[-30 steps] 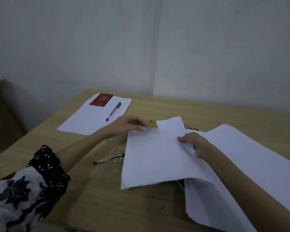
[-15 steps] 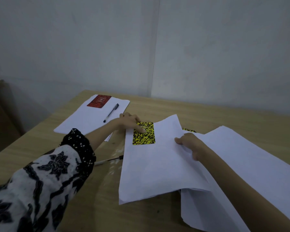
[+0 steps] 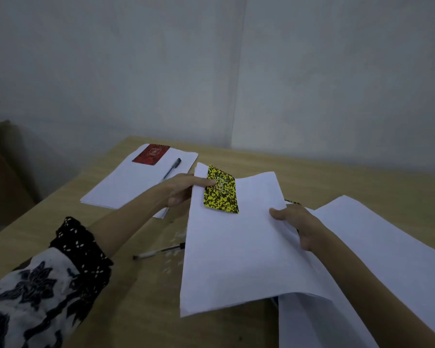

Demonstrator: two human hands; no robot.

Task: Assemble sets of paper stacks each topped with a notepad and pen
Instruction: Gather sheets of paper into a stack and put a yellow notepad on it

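Observation:
A white paper stack (image 3: 236,259) is held just above the wooden table (image 3: 141,310), with its near edge hanging over the table. My left hand (image 3: 181,190) grips its far left edge, one finger pressing a yellow-and-black notepad (image 3: 221,194) onto the top sheet. My right hand (image 3: 296,222) clasps the stack's right edge, thumb on top. A loose pen (image 3: 158,251) lies on the table, its tip end hidden under the stack's left side. At the back left sits another paper stack (image 3: 131,187) bearing a red notepad (image 3: 151,153) and a dark pen (image 3: 172,167).
A large pile of white paper (image 3: 377,247) spreads over the table's right side, under my right forearm. The corner of a second yellow notepad (image 3: 292,202) peeks out behind my right hand. Grey walls meet in a corner behind the table.
The yellow notepad, first almost hidden behind the sheets, now lies on top of the held stack under my left finger. The stack has shifted slightly away from me.

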